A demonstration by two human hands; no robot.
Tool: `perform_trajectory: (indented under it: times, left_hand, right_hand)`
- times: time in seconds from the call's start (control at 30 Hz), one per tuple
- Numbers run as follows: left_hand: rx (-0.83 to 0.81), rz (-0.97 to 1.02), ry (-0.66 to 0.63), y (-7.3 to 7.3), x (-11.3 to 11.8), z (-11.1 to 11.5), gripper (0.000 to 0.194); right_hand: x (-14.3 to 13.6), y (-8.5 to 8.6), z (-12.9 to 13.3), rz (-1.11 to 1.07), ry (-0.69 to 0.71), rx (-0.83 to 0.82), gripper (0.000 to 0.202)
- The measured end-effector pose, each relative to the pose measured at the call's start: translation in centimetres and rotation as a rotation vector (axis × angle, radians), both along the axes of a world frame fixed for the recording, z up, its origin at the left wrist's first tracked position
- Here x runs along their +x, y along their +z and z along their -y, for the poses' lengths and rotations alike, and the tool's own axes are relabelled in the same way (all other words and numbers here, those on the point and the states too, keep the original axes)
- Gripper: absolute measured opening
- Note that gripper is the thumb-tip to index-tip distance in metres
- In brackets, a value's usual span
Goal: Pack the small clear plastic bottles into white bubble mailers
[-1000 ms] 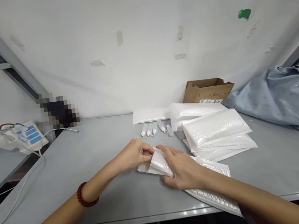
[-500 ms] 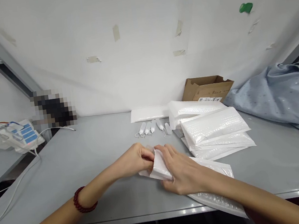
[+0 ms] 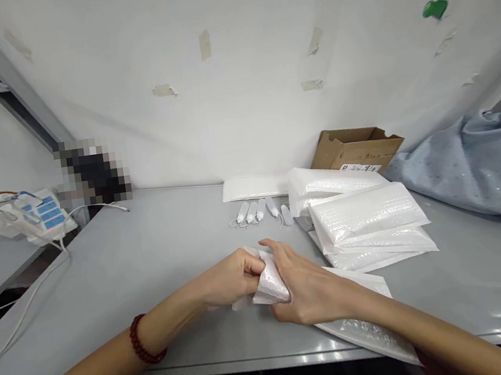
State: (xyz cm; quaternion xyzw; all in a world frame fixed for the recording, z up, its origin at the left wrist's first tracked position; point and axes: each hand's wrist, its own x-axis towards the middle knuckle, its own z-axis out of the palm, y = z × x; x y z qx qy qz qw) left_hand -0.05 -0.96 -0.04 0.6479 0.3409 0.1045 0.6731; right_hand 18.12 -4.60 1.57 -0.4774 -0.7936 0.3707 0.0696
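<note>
A white bubble mailer lies slantwise across the table's front edge, its mouth end raised between my hands. My right hand is wrapped round the mailer near its opening, thumb below and fingers above. Curled fingers of my left hand reach into the mouth; their tips are hidden, and I cannot see what they hold. A dark red beaded bracelet circles my left wrist. Beyond my hands lie several small translucent squeeze bottles in a row, with thin loops at their caps.
Several more bubble mailers are stacked at the right. A flat white mailer rests against the wall beside them. Behind stand an open cardboard box and a light blue bag. White cables and a power strip are at left.
My left fingers have gone a little further into the mailer's mouth, and its flap spreads wider. My right hand keeps its hold. The view has shifted slightly.
</note>
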Motion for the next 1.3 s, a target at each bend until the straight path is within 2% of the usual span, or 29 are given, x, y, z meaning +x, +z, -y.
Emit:
perform_trajectory:
  times: [0.1, 0.17, 0.23, 0.33, 0.37, 0.4, 0.5, 0.57, 0.7, 0.8, 0.87, 0.97, 1.07, 1.17, 1.3]
  left_hand:
    - [-0.086, -0.017, -0.164, 0.8, -0.5, -0.3, 0.016]
    - [-0.062, -0.011, -0.188, 1.6, -1.1, -1.0, 0.015]
    - [0.017, 0.000, -0.058, 2.1, -1.8, -2.0, 0.015]
    - [0.193, -0.063, 0.334, 2.1, -2.4, -3.6, 0.032]
    - [0.238, -0.091, 0.425, 1.8, -2.5, -4.0, 0.040]
    - [0.246, -0.108, 0.455, 1.5, -2.4, -4.2, 0.044]
    - [0.111, -0.102, 0.310, 0.3, -2.0, -4.2, 0.035]
    - [0.094, -0.086, 0.260, -0.3, -1.7, -4.0, 0.025]
    - [0.210, -0.027, 0.345, -1.2, -1.6, -4.1, 0.023]
    - [0.153, 0.057, 0.445, -1.5, -1.5, -4.0, 0.030]
    - [0.052, 0.148, 0.494, -1.5, -1.3, -3.7, 0.036]
    - [-0.101, 0.244, 0.449, -1.4, -1.2, -3.1, 0.041]
    - [-0.145, 0.168, 0.452, -1.6, -1.2, -2.7, 0.037]
    - [-0.014, 0.088, 0.453, -2.0, -1.2, -2.5, 0.029]
    - [0.292, 0.118, 0.344, -1.9, -1.3, -2.3, 0.029]
  right_hand:
    - [0.0, 0.2, 0.1, -0.015, 0.011, -0.003, 0.098]
    - [0.0, 0.3, 0.0, -0.001, -0.010, 0.008, 0.098]
    - [0.2, 0.3, -0.4, 0.011, -0.068, 0.014, 0.100]
    - [0.6, 0.2, -1.2, -0.023, -0.167, -0.025, 0.104]
    - [0.6, 0.1, -1.4, -0.043, -0.191, -0.036, 0.104]
    - [0.7, 0.0, -1.6, -0.062, -0.211, -0.040, 0.102]
    - [0.9, -0.5, -2.2, -0.117, -0.253, -0.056, 0.091]
    - [1.2, -0.9, -2.8, -0.188, -0.270, -0.136, 0.079]
    - [1.7, -1.6, -3.9, -0.438, -0.311, -0.391, 0.060]
    - [1.6, -2.3, -4.4, -0.670, -0.376, -0.523, 0.050]
    - [1.2, -2.8, -4.5, -0.784, -0.441, -0.547, 0.039]
    - [0.4, -3.3, -4.2, -0.885, -0.548, -0.502, 0.030]
    - [0.0, -3.3, -3.8, -0.907, -0.567, -0.457, 0.027]
    - [0.0, -3.1, -3.7, -0.891, -0.550, -0.444, 0.024]
    - [0.5, -3.3, -3.9, -0.935, -0.529, -0.429, 0.027]
